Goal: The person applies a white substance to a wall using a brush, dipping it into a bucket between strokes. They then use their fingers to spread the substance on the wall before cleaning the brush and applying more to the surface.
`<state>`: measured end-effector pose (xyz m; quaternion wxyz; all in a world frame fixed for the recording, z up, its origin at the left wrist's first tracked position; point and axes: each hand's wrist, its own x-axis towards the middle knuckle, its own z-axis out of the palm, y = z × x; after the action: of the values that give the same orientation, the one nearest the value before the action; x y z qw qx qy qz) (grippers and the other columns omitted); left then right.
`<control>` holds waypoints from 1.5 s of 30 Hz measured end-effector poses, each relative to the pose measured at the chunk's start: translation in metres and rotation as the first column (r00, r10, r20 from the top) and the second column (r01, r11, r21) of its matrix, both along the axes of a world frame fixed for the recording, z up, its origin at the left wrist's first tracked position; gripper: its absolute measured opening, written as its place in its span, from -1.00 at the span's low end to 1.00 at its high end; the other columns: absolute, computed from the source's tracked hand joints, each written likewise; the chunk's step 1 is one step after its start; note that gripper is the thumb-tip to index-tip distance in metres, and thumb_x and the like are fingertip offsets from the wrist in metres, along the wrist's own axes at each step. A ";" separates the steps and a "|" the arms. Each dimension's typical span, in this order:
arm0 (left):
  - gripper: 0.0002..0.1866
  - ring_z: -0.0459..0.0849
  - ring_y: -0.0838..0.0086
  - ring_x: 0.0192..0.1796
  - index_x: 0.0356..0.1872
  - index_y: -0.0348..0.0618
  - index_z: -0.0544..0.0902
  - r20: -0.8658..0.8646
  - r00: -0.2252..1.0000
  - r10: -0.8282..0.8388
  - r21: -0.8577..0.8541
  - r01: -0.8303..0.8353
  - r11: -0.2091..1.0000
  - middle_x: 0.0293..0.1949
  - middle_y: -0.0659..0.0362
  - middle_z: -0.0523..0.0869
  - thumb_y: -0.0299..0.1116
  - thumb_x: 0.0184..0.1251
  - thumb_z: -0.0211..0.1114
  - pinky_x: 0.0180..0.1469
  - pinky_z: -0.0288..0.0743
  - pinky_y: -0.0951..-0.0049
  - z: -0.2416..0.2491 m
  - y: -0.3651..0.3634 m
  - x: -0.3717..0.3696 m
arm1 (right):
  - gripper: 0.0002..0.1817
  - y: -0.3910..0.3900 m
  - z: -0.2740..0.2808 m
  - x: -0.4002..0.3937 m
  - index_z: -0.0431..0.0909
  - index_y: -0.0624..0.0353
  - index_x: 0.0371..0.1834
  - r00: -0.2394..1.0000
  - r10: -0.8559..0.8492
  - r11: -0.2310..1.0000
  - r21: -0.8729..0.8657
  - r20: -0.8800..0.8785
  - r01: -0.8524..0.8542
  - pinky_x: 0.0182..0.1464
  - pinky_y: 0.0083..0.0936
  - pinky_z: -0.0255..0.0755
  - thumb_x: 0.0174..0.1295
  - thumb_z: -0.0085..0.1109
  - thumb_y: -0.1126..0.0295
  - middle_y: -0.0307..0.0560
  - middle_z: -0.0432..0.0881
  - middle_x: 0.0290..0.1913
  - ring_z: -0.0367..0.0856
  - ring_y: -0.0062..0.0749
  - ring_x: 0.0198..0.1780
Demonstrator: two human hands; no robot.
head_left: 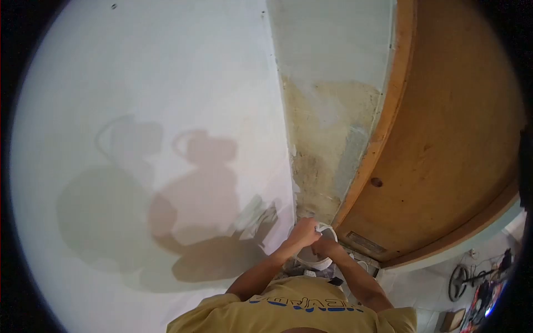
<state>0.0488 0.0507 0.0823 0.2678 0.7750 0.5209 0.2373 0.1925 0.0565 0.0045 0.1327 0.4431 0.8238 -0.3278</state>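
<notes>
Near the wall corner, a round white container is in front of my body, its pale rim facing up. My left hand is closed at the container's upper edge, with something small and white by its fingertips. Inside the opening, on the right, is my right hand; its fingers are dark and partly hidden, so what they hold cannot be made out.
A white wall fills the left side. Beside it is a narrow stained wall strip, then a brown wooden door in an orange-brown frame. On the floor at the lower right are a black wheel-shaped object and a brown box.
</notes>
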 end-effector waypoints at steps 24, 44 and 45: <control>-0.73 0.66 0.00 -0.28 -0.35 -0.30 0.68 -0.038 0.982 0.187 -0.160 -0.190 0.969 -0.37 -0.13 0.68 -0.32 -0.05 0.41 -0.21 0.51 0.17 0.020 -0.001 -0.042 | -0.73 -0.050 0.095 0.017 0.71 -0.04 -0.17 0.925 0.363 0.745 0.631 -0.114 -0.215 0.12 -0.26 0.21 0.12 0.07 0.44 -0.22 0.62 -0.19 0.41 -0.27 0.11; -0.84 0.56 0.51 -0.23 -0.27 -0.21 0.63 0.599 0.638 0.483 -0.575 -0.078 0.815 -0.32 0.22 0.66 -0.36 0.21 0.25 -0.19 0.40 0.45 -0.005 -0.006 -0.065 | -0.57 -0.079 0.067 0.087 0.49 0.17 0.14 -0.521 -0.420 0.716 -0.624 -0.743 0.313 0.01 -0.39 0.32 0.29 0.22 0.20 -0.09 0.61 -0.10 0.48 -0.38 0.01; -0.84 0.57 0.54 -0.21 -0.25 -0.19 0.64 0.620 0.615 0.487 -0.579 -0.060 0.813 -0.30 0.25 0.67 -0.37 0.19 0.27 -0.17 0.42 0.46 -0.001 -0.009 -0.062 | -0.50 -0.076 0.067 0.077 0.41 0.11 0.21 -0.643 -0.474 0.669 -0.721 -0.601 0.180 -0.03 -0.42 0.32 0.28 0.22 0.13 -0.13 0.59 -0.12 0.47 -0.41 0.01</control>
<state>-0.0131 0.0414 0.0817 0.6079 0.4167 0.5236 0.4274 0.2699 -0.0190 0.0717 -0.7067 0.2303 0.2427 -0.6234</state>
